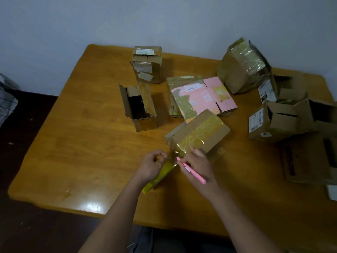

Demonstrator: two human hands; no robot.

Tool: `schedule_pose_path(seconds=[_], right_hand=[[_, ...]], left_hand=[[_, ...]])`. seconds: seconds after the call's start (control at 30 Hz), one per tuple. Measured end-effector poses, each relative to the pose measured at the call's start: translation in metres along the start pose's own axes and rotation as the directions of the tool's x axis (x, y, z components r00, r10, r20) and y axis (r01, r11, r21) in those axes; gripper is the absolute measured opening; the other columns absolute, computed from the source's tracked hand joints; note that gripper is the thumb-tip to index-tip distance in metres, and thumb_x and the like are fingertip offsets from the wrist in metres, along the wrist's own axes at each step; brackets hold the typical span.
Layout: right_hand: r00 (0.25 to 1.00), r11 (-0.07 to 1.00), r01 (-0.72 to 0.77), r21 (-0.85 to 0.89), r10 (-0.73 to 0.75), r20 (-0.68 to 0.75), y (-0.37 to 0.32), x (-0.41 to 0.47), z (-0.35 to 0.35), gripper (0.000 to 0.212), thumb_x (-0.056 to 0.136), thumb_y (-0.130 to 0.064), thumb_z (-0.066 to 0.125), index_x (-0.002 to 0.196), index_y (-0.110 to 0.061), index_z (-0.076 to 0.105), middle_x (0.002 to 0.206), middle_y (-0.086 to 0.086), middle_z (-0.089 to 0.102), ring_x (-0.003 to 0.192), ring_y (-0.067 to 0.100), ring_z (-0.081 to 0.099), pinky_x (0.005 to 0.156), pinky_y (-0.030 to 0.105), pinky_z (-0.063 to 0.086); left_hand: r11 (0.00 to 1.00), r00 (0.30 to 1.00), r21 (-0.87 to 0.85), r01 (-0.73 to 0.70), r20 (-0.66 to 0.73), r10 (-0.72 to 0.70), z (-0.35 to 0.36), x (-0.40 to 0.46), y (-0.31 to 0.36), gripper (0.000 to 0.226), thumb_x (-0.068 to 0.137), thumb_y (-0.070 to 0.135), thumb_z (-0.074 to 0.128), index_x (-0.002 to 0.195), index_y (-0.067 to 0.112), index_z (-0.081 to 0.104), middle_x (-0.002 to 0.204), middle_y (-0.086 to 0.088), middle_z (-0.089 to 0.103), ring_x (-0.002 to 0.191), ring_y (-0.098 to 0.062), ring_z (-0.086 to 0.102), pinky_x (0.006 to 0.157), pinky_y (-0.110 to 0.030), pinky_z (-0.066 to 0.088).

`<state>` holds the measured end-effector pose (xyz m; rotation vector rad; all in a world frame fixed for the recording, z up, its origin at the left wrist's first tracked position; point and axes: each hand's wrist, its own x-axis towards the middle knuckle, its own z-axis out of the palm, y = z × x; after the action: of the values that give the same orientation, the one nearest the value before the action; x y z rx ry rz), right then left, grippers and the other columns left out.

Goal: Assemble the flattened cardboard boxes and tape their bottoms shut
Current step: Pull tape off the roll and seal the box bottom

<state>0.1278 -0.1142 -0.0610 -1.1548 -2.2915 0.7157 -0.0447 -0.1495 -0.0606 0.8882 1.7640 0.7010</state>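
Note:
A brown cardboard box [198, 133] lies bottom-up near the middle of the table, with a yellowish tape strip running across it and down its near end. My left hand [152, 166] pinches the stretched tape where it leaves the yellow tape roll [158, 177], which lies under that hand. My right hand [197, 164] grips a pink cutter [192, 171], its tip at the tape between roll and box, while the fingers rest against the box's near corner.
A flattened pink box [206, 95] lies behind the taped one. An open narrow box [139, 106] and a taped box [147, 63] stand to the left rear. Several assembled boxes [277, 121] crowd the right side. The wooden table [82, 143] ends near my body.

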Motion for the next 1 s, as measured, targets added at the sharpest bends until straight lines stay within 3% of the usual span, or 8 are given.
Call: schedule_pose_path(seconds=[0.13, 0.23, 0.3, 0.43, 0.6, 0.7, 0.83, 1.0], right_hand=[[0.998, 0.998, -0.045, 0.032, 0.044, 0.035, 0.005, -0.003, -0.004, 0.018, 0.08, -0.005, 0.075, 0.074, -0.007, 0.058, 0.098, 0.021, 0.067, 0.126, 0.026, 0.046, 0.076, 0.017, 0.049], [0.977, 0.966, -0.203, 0.163, 0.188, 0.1, 0.001, -0.003, -0.007, 0.015, 0.085, -0.014, 0.07, 0.078, -0.01, 0.058, 0.118, 0.02, 0.059, 0.134, 0.018, 0.035, 0.083, 0.034, 0.058], [0.981, 0.952, -0.191, 0.239, 0.178, 0.075, -0.001, -0.003, -0.011, 0.015, 0.085, -0.026, 0.068, 0.08, -0.021, 0.055, 0.106, 0.01, 0.06, 0.124, 0.024, 0.054, 0.079, 0.037, 0.06], [0.994, 0.926, -0.07, 0.371, 0.096, -0.052, -0.011, -0.003, -0.024, 0.016, 0.087, -0.036, 0.062, 0.084, -0.022, 0.056, 0.083, -0.007, 0.058, 0.073, 0.009, 0.063, 0.06, 0.028, 0.058], [0.908, 0.966, 0.132, 0.224, -0.027, -0.418, -0.012, -0.015, -0.041, 0.012, 0.094, -0.026, 0.059, 0.098, -0.016, 0.061, 0.091, -0.011, 0.057, 0.079, 0.004, 0.059, 0.066, 0.014, 0.053], [0.842, 0.991, -0.128, 0.025, 0.122, -0.525, 0.011, -0.037, -0.048, 0.013, 0.09, -0.023, 0.06, 0.097, -0.012, 0.061, 0.089, -0.006, 0.057, 0.078, 0.006, 0.054, 0.063, 0.013, 0.05], [0.776, 0.776, -0.621, -0.111, 0.589, -0.225, 0.046, -0.079, -0.044, 0.033, 0.082, -0.006, 0.071, 0.112, -0.015, 0.062, 0.101, 0.002, 0.061, 0.084, 0.013, 0.059, 0.059, 0.017, 0.049], [0.644, 0.628, -0.757, -0.177, 0.764, -0.045, 0.065, -0.101, -0.03, 0.037, 0.091, -0.009, 0.062, 0.125, -0.021, 0.057, 0.107, -0.003, 0.058, 0.083, 0.005, 0.054, 0.063, 0.017, 0.051]], left_hand=[[0.998, 0.999, -0.038, 0.045, -0.004, -0.045, -0.021, -0.002, -0.005, 0.017, 0.099, 0.029, 0.053, 0.088, 0.019, 0.062, 0.083, -0.002, 0.057, 0.075, -0.019, 0.055, 0.066, -0.032, 0.047], [0.996, 0.999, -0.067, 0.051, 0.007, -0.05, -0.031, -0.006, -0.01, 0.019, 0.099, 0.03, 0.053, 0.083, 0.021, 0.059, 0.081, -0.007, 0.055, 0.072, -0.021, 0.053, 0.063, -0.031, 0.045], [0.996, 0.999, -0.078, 0.048, 0.011, -0.047, -0.031, -0.012, -0.012, 0.017, 0.098, 0.029, 0.054, 0.084, 0.02, 0.059, 0.082, -0.01, 0.052, 0.074, -0.022, 0.05, 0.065, -0.032, 0.043], [0.996, 1.0, -0.088, 0.028, 0.0, -0.028, -0.028, -0.02, -0.009, 0.017, 0.098, 0.025, 0.055, 0.09, 0.011, 0.061, 0.075, 0.003, 0.054, 0.076, -0.023, 0.046, 0.065, -0.032, 0.042], [1.0, 0.999, -0.01, 0.027, 0.032, -0.026, -0.027, -0.019, -0.004, 0.019, 0.098, 0.028, 0.054, 0.091, 0.011, 0.062, 0.076, -0.003, 0.053, 0.074, -0.023, 0.044, 0.065, -0.032, 0.039], [0.998, 0.999, 0.056, 0.006, 0.037, -0.008, -0.023, -0.013, -0.004, 0.017, 0.097, 0.029, 0.055, 0.086, 0.019, 0.062, 0.076, -0.009, 0.047, 0.07, -0.022, 0.043, 0.063, -0.031, 0.037], [0.996, 0.998, 0.08, -0.047, 0.04, 0.044, -0.015, -0.012, 0.0, 0.017, 0.097, 0.02, 0.057, 0.081, 0.017, 0.061, 0.071, -0.008, 0.045, 0.068, -0.02, 0.04, 0.058, -0.028, 0.034], [0.991, 0.996, 0.117, -0.07, 0.059, 0.064, -0.011, -0.012, 0.0, 0.014, 0.097, 0.018, 0.058, 0.084, 0.013, 0.062, 0.058, 0.011, 0.048, 0.064, -0.012, 0.036, 0.054, -0.017, 0.032]])
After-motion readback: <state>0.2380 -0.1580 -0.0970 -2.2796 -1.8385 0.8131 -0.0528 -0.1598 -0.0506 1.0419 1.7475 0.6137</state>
